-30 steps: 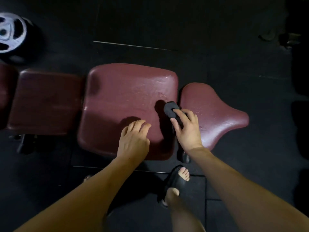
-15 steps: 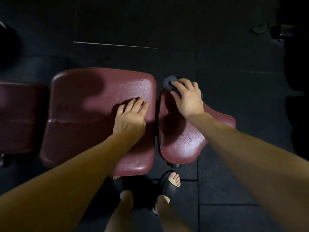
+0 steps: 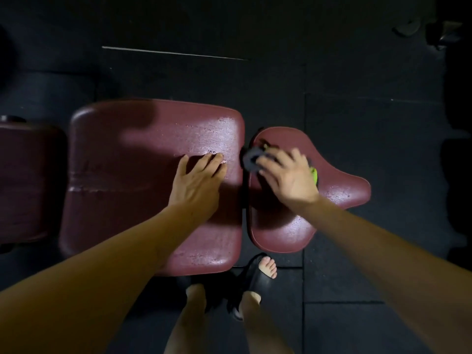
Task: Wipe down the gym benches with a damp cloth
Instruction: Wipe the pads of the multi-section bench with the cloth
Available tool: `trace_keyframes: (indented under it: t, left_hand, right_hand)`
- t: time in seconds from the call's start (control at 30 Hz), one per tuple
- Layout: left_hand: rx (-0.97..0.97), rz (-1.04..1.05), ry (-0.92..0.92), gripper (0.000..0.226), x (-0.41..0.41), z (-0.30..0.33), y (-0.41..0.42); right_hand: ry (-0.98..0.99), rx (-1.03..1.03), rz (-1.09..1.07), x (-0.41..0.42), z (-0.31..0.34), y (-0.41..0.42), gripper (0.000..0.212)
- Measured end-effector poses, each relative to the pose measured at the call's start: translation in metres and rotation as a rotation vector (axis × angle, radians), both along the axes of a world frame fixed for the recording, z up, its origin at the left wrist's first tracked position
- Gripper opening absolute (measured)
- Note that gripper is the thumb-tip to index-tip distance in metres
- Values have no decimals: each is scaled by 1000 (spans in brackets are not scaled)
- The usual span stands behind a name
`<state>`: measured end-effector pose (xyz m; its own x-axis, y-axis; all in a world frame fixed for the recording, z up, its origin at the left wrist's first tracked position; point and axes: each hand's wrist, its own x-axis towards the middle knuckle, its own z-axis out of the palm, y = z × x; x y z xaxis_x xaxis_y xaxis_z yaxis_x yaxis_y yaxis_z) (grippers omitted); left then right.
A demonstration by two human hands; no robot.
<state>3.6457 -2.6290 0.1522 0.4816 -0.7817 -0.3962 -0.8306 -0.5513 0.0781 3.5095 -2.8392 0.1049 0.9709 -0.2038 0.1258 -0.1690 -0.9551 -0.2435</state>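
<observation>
Dark gym room w/ black rubber floor (image 3: 332,72); two maroon bench pads stand side by side, and the big pad (image 3: 153,162) is the landmark here. The small seat pad (image 3: 293,226) is just right of it, a thin gap between them. The left hand (image 3: 196,180) rests flat on the big pad near its right edge, fingers (image 3: 214,159) straight and together, holding nothing, prob. only for support. The right hand (image 3: 288,177) is on the small seat pad, just right of the gap, and it holds the dark cloth (image 3: 251,158); the hand is blurred, so how tight the hold is I cannot tell. The cloth sticks out toward the big pad from under the fingertips. A green-yellow thing (image 3: 314,175) shows at the hand's far side; cannot tell what it is. The seat pad's long axis runs from far to near, so the near half, shining wet in spots, lies toward the person from the cloth; right hand is the nearer one for it. Vs. half a sec ago: the cloth was at the far end of the seat pad, now it is lower, closer to the middle; left hand is abt the same place.
</observation>
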Motion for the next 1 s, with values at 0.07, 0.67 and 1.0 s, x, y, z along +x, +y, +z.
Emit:
trace_keyframes:
  t: [0.07, 0.67, 1.0]
  left_hand:
    - [-41, -13, -27, 58, 4, 1, -6]
    - [31, -11, -140, 63, 6, -12, -25]
    - [11, 9, -43, 62, -10, -7, -35]
  right_hand:
    - [-21, -26, -152, 45, 1, -17, 28]
    - [-33, 0, -374, 52, 1, -46, 28]
    - [-24, 106, -226, -80, 1, 37, 29]
